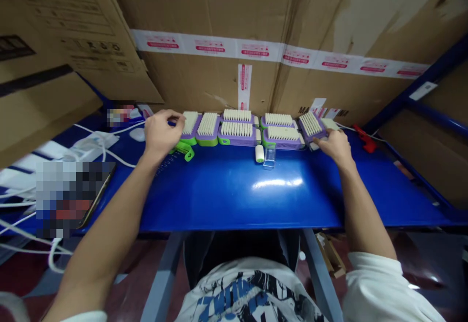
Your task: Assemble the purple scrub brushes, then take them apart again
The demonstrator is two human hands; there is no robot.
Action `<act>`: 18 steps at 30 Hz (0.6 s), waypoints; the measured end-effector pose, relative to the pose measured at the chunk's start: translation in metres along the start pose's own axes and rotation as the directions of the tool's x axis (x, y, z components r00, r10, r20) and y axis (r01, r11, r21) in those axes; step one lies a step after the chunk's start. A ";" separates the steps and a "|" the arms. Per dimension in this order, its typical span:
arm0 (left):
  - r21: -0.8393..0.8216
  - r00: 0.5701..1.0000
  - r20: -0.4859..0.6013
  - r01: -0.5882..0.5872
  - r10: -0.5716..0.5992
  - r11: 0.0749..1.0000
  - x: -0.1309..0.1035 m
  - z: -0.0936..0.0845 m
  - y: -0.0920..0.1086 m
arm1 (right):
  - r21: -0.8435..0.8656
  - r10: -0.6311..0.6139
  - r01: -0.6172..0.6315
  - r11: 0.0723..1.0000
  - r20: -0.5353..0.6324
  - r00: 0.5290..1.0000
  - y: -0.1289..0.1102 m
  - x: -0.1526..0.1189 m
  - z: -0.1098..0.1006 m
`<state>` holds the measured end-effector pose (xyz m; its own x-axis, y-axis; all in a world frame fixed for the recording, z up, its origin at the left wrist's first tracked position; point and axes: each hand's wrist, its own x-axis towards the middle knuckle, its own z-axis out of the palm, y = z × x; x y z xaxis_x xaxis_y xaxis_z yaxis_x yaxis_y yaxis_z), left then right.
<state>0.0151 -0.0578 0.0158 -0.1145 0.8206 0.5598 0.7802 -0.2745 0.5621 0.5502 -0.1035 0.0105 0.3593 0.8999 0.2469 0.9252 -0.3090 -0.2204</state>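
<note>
Touching the slanted brush (310, 124) at the row's right end, the right hand (335, 145) has bent fingers; I cannot tell if they grip it. The left hand (161, 134) curls near the left end brush (189, 123), its grip hidden. All the brushes sit on the blue table (219, 190). They look light and stiff, easiest held by their smooth purple sides (239, 141).

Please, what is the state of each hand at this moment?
Left hand: fingers curled beside the leftmost brush block; a grip cannot be told.
Right hand: at the slanted brush block; whether it grips cannot be told.
</note>
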 end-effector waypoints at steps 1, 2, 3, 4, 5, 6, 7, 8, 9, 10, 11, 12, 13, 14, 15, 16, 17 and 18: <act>0.073 1.000 0.013 0.005 -0.006 0.997 0.002 -0.004 -0.004 | -0.014 0.031 -0.031 0.999 0.014 0.999 0.001 0.000 0.001; 0.132 1.000 0.024 0.007 -0.010 0.991 0.004 -0.008 -0.007 | -0.036 0.047 -0.047 0.998 0.005 0.999 0.002 0.000 0.002; 0.186 0.999 0.050 -0.002 -0.008 0.983 0.005 -0.012 -0.010 | -0.065 0.039 -0.041 0.997 -0.029 0.999 0.003 0.001 0.004; 0.219 0.994 0.109 -0.020 -0.004 0.976 0.006 -0.016 -0.012 | -0.093 0.004 -0.011 0.996 -0.072 0.997 0.004 0.001 0.007; 0.221 0.979 0.202 -0.045 -0.001 0.974 0.007 -0.019 -0.013 | -0.120 -0.034 0.021 0.993 -0.112 0.993 0.005 0.001 0.010; 0.212 0.944 0.330 -0.079 0.005 0.974 0.008 -0.022 -0.015 | -0.144 -0.063 0.042 0.989 -0.139 0.988 0.005 0.001 0.012; 0.185 0.884 0.467 -0.117 0.017 0.976 0.009 -0.026 -0.017 | -0.161 -0.077 0.052 0.986 -0.150 0.986 0.006 0.001 0.014; 0.144 0.810 0.585 -0.154 0.042 0.978 0.010 -0.029 -0.018 | -0.169 -0.077 0.051 0.984 -0.148 0.986 0.007 0.001 0.015; 0.100 0.744 0.663 -0.190 0.077 0.977 0.012 -0.031 -0.020 | -0.170 -0.070 0.045 0.984 -0.139 0.988 0.008 0.001 0.015; 0.066 0.706 0.698 -0.225 0.116 0.972 0.013 -0.034 -0.022 | -0.162 -0.062 0.041 0.986 -0.128 0.990 0.009 0.001 0.014; 0.053 0.689 0.709 -0.264 0.150 0.963 0.014 -0.035 -0.025 | -0.142 -0.051 0.033 0.989 -0.123 0.991 0.011 0.001 0.012; 0.056 0.681 0.712 -0.298 0.171 0.953 0.014 -0.036 -0.027 | -0.106 -0.029 0.016 0.994 -0.126 0.992 0.014 0.002 0.009; 0.068 0.677 0.714 -0.320 0.178 0.945 0.014 -0.037 -0.029 | -0.062 0.006 -0.014 0.998 -0.127 0.992 0.017 0.004 0.006; 0.082 0.672 0.720 -0.333 0.175 0.940 0.014 -0.037 -0.030 | -0.016 0.051 -0.054 0.998 -0.117 0.992 0.020 0.006 0.003; 0.091 0.665 0.728 -0.336 0.168 0.937 0.013 -0.036 -0.032 | 0.021 0.098 -0.096 0.995 -0.096 0.991 0.024 0.008 0.001; 0.089 0.664 0.730 -0.327 0.161 0.941 0.011 -0.034 -0.033 | 0.045 0.136 -0.134 0.990 -0.066 0.988 0.028 0.010 0.000; 0.072 0.686 0.709 -0.296 0.160 0.953 0.010 -0.032 -0.034 | 0.058 0.163 -0.161 0.985 -0.036 0.986 0.032 0.013 0.000; 0.063 0.720 0.678 -0.257 0.147 0.964 0.008 -0.029 -0.035 | 0.068 0.177 -0.176 0.982 -0.014 0.984 0.035 0.015 0.001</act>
<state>-0.0306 -0.0566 0.0185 0.4497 0.8902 0.0731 0.8208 -0.4441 0.3594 0.5876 -0.1010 0.0059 0.5190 0.8266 0.2176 0.8373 -0.4406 -0.3237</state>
